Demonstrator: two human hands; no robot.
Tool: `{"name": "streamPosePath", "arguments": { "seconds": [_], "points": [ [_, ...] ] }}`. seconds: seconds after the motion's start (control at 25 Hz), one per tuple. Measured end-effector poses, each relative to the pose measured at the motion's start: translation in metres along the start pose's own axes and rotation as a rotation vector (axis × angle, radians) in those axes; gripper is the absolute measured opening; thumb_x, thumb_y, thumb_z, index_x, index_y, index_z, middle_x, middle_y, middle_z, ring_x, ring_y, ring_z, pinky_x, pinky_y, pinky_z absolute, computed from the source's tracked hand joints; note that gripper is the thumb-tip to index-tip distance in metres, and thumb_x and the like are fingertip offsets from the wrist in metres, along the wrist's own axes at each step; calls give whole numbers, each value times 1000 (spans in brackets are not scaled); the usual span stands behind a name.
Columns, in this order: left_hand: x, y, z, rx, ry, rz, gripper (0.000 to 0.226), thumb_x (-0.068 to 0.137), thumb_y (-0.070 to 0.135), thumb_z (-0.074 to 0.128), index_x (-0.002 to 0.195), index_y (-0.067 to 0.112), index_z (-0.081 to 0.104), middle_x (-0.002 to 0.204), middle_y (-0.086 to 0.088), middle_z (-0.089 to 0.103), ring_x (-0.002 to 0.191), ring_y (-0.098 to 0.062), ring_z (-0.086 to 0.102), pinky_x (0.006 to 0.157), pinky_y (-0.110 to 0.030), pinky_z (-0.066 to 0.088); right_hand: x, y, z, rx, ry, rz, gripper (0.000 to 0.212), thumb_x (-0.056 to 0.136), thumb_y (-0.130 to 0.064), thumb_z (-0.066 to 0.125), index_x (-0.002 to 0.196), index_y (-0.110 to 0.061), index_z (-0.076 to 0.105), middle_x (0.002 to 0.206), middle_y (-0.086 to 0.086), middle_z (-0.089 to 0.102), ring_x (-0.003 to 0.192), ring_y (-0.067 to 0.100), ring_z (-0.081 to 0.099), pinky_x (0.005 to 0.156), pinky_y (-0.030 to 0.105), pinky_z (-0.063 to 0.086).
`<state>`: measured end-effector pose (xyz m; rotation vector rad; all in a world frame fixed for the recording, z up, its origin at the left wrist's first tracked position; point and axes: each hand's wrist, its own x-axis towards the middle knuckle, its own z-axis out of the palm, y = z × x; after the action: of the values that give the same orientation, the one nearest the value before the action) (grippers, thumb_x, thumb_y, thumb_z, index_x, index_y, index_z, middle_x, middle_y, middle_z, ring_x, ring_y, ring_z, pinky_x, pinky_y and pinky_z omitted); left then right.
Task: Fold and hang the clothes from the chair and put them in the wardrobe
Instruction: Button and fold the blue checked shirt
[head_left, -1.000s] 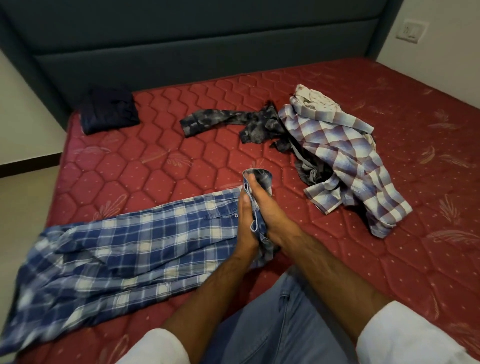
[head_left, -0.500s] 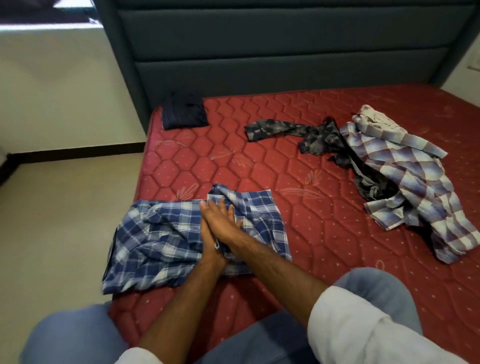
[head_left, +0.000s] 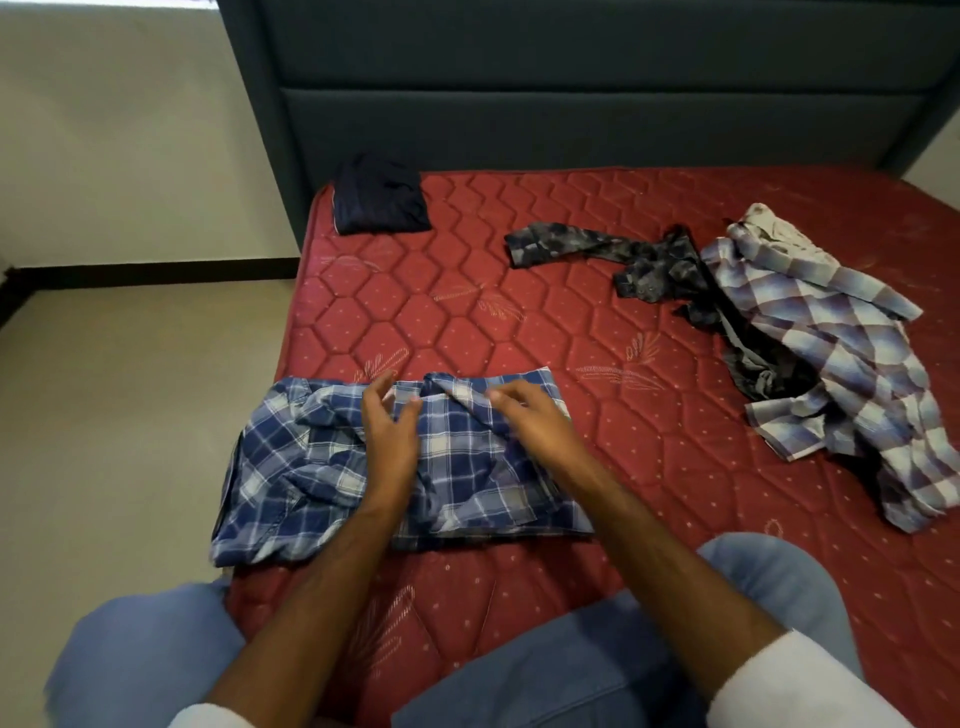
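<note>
Blue plaid shirt (head_left: 384, 467) now doubled at the bed's (head_left: 597, 322) near-left corner; left hand (head_left: 390, 434) and right hand (head_left: 530, 423), pressed together a moment ago, now apart, fingers loosely spread, smoothing it; fold nearly finished.

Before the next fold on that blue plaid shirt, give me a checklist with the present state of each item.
1. Blue plaid shirt lies fully on the red quilted mattress: not ok, its left edge overhangs.
2. Shirt smooth: not ok, wrinkled at the left.
3. Left hand and right hand on the shirt: ok.
4. Space for the fold: ok, the purple-and-white checked shirt lies apart.
5. Folded dark navy garment out of the way: ok.
</note>
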<state>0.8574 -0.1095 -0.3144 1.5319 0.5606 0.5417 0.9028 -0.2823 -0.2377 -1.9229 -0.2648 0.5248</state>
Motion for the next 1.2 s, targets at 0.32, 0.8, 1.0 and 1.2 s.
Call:
{"name": "streamPosePath", "arguments": {
  "seconds": [0.32, 0.8, 1.0, 1.2],
  "points": [
    [20, -7, 40, 1473, -846, 861, 68, 94, 27, 60, 154, 30, 28, 170, -2, 4, 151, -31, 18, 109, -63, 27, 6, 76, -30, -313, -34, 235, 37, 90, -37, 74, 114, -14, 56, 99, 1, 64, 86, 19, 65, 72, 33, 52],
    [45, 5, -3, 1378, -937, 1284, 14, 87, 16, 60, 101, 17, 56, 84, 1, 57, 73, -20, 57, 84, -46, 51, 15, 57, -13, 315, -156, 304, 13, 97, -24, 66, 93, -11, 64, 91, 14, 66, 75, 22, 64, 68, 35, 53],
    [25, -7, -40, 674, -820, 349, 25, 103, 38, 37, 112, 24, 55, 98, 8, 66, 87, -9, 63, 75, -35, 48, 26, 32, 3, 499, -316, 243, 40, 104, -36, 55, 123, -2, 65, 109, 13, 74, 99, 32, 74, 85, 43, 61],
    [20, -11, -44, 301, -486, 91, 41, 102, 43, 50, 141, 43, 37, 137, 4, 56, 99, -7, 68, 94, -38, 49, 41, 57, -28, 129, 242, 83, 20, 100, -20, 61, 115, -8, 65, 119, 12, 69, 95, 23, 69, 80, 38, 60]
  ]
}}
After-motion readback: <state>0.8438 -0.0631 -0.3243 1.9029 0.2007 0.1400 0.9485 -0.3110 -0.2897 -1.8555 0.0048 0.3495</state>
